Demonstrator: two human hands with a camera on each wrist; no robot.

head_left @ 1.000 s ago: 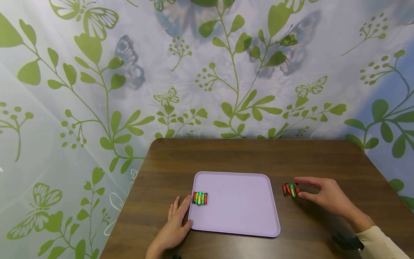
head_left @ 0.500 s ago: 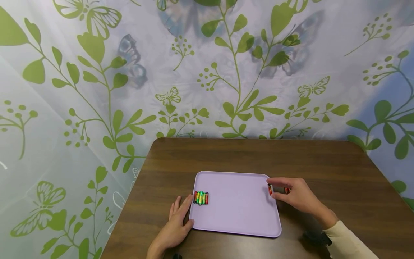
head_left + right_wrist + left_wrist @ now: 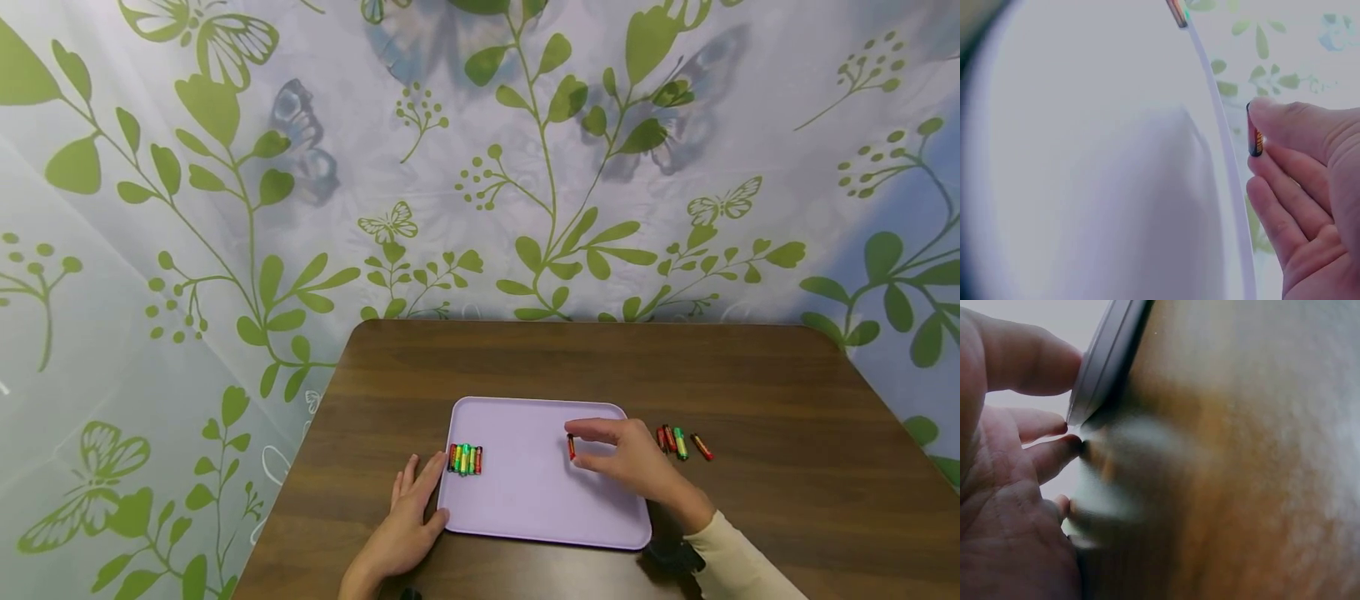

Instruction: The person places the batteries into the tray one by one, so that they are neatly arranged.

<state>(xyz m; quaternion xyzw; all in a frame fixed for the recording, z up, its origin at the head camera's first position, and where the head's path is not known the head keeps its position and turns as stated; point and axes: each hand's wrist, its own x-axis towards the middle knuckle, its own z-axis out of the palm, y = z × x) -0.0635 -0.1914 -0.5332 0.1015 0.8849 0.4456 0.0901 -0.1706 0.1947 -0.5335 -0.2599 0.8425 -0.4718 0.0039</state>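
My right hand [image 3: 626, 458] pinches a red and black battery [image 3: 572, 447] between thumb and fingers, held over the right half of a lilac tray [image 3: 525, 517]. The right wrist view shows the same battery [image 3: 1255, 131] by the thumb tip, its far part hidden. At the tray's left side lies a row of several red, green and yellow batteries [image 3: 465, 459], packed side by side. My left hand [image 3: 405, 521] rests at the tray's left edge with fingers extended. In the left wrist view, its thumb and fingertips touch the tray rim [image 3: 1100, 369].
Right of the tray, several loose red and green batteries [image 3: 680, 443] lie on the brown wooden table [image 3: 765, 375], one of them apart and tilted. A patterned curtain [image 3: 480, 208] with green leaves hangs behind the table's far edge.
My right hand has picked up a red and black battery from the loose group and moved left with it over the tray. My left hand has stayed at the tray's edge.
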